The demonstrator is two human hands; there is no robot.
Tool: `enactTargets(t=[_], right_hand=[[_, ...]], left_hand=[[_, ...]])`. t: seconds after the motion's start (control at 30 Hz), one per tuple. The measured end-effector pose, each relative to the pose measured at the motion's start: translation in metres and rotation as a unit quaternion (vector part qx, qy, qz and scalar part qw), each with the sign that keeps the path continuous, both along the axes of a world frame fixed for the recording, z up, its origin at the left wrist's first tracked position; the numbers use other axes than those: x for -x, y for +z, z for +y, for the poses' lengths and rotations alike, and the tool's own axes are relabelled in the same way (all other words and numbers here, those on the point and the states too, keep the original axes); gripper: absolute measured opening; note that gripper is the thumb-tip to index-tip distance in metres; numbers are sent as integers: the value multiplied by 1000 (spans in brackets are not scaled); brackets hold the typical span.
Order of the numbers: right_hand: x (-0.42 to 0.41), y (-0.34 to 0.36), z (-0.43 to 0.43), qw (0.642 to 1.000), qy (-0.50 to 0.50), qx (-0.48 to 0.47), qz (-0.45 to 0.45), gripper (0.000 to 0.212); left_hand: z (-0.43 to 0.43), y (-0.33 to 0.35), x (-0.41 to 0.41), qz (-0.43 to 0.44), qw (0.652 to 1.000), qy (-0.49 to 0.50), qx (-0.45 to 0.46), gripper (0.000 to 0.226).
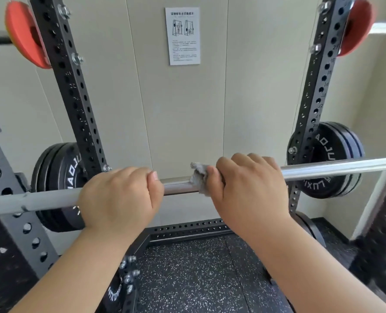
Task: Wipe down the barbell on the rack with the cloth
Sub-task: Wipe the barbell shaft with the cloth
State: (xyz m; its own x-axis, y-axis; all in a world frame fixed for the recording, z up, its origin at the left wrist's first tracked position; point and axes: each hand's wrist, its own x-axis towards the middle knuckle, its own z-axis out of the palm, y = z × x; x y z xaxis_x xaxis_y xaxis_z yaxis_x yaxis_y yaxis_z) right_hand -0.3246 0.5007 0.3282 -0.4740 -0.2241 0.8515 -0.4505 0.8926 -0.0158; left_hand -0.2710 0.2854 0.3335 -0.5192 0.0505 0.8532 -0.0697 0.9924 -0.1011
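Mid-wipe, by the look of it. Barbell point(323, 169) lying across the rack point(74, 91), near the chest. Right hand point(246, 188) wrapped shut around the bar, grey cloth point(200, 177) pressed under the fingers. Left hand point(119, 197) clenched bare on the bar just left, steadying. Next move likely: slide cloth rightward along the shiny stretch, firm squeeze. Both bar ends cut off; most of cloth hidden under palm.

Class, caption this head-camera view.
Right hand wipes the racked barbell with a grey cloth; left hand steadies it.
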Motion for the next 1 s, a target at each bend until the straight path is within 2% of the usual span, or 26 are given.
enactTargets(t=[0.1,0.17,0.3,0.37,0.43,0.53,0.6,0.67,0.73,0.8,0.93,1.0], right_hand=[[-8,-9,-27,999,31,-29,16,43],[-8,-12,-34,996,62,-57,29,41],[0,-8,-4,990,94,-107,6,42],[5,-7,23,993,79,-93,-9,44],[10,-5,47,997,44,-55,-19,47],[8,2,50,999,-8,-14,-34,50],[3,2,33,999,-18,-35,-36,48],[-3,-4,18,996,26,-80,-18,39],[1,-7,22,990,68,-124,-4,34],[10,-3,45,987,87,-133,-13,39],[23,5,99,995,29,-69,-68,55],[22,10,103,996,-8,-35,-78,56]], left_hand=[[2,1,-3,-29,999,6,-18,45],[8,10,-7,-80,996,38,-29,50],[8,34,5,-206,975,33,-76,60],[17,38,12,-240,968,26,-70,63],[27,32,14,-216,973,46,-61,61],[32,17,7,-110,989,88,-35,59],[32,10,3,-74,995,64,-16,53],[32,5,1,-36,998,48,-4,49],[33,3,0,-25,999,45,-1,47],[35,3,0,-31,998,45,-11,46],[37,5,0,-70,995,59,-42,52],[42,10,1,-85,991,72,-72,53]])
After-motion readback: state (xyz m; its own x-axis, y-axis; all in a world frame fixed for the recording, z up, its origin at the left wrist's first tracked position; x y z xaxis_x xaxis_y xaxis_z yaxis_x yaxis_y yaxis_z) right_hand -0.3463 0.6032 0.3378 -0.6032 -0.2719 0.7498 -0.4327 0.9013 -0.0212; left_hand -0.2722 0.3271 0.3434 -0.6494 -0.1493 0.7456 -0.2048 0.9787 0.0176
